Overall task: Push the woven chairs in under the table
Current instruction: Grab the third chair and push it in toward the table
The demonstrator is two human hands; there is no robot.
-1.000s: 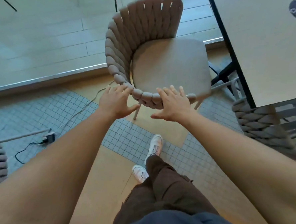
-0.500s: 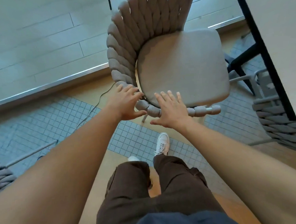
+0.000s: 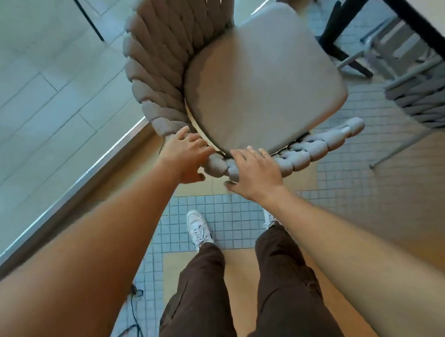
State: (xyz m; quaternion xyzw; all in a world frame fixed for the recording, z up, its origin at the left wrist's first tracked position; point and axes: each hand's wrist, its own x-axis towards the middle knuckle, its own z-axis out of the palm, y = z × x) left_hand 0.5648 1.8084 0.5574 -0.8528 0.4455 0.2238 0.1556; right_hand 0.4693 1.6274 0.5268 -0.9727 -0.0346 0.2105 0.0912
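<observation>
A woven chair (image 3: 260, 80) with a thick grey rope back and a beige seat cushion fills the upper middle of the view, its open front turned toward the table (image 3: 413, 23) at the upper right. My left hand (image 3: 187, 157) grips the rope rim at its near left curve. My right hand (image 3: 258, 174) lies over the rim just beside it, fingers on top and thumb under. A second woven chair (image 3: 426, 103) stands at the right, partly beneath the table's black edge.
A dark table leg (image 3: 338, 38) stands just beyond the seat's far corner. A metal floor strip (image 3: 91, 176) and pale planks run along the left. A black cable (image 3: 134, 317) lies on the grey mosaic tiles by my feet (image 3: 197, 229).
The chair has swung and come closer, its seat now turned more toward the table. Both hands have stayed on the rope rim, and I have stepped forward.
</observation>
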